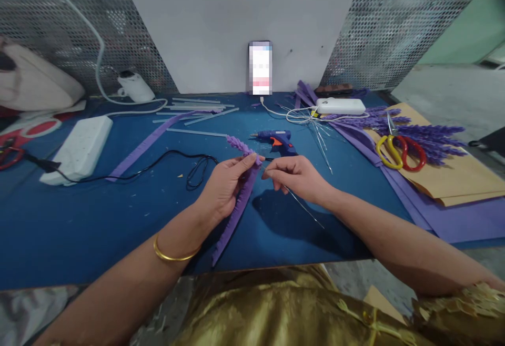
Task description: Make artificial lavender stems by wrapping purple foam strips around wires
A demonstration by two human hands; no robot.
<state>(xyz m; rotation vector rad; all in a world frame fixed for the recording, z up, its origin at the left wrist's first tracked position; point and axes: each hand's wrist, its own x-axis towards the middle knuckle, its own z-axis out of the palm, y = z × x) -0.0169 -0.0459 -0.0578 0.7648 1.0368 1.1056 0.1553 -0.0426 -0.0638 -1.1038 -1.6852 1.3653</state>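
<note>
My left hand [226, 185] pinches a purple paper lavender flower [238, 145] between thumb and fingers, its wound tip pointing up and left. From the pinch a fringed purple strip [236, 217] hangs down toward the table's front edge. Close by on the right, my right hand [294, 175] is closed on a thin wire stem [303, 206], whose free end slants down to the right. The wire's upper part runs toward the flower, though the join is hidden by fingers. Just behind the hands lies a blue glue gun [274, 138] with an orange trigger.
Glue sticks [197, 105] and a purple strip [145, 146] lie at left, by a white power strip [82, 149] and black cord. A lit phone [260, 67] leans at the back. Right are scissors [400, 151], finished lavender stems [437, 141], brown paper [453, 175] and a power bank [341, 106].
</note>
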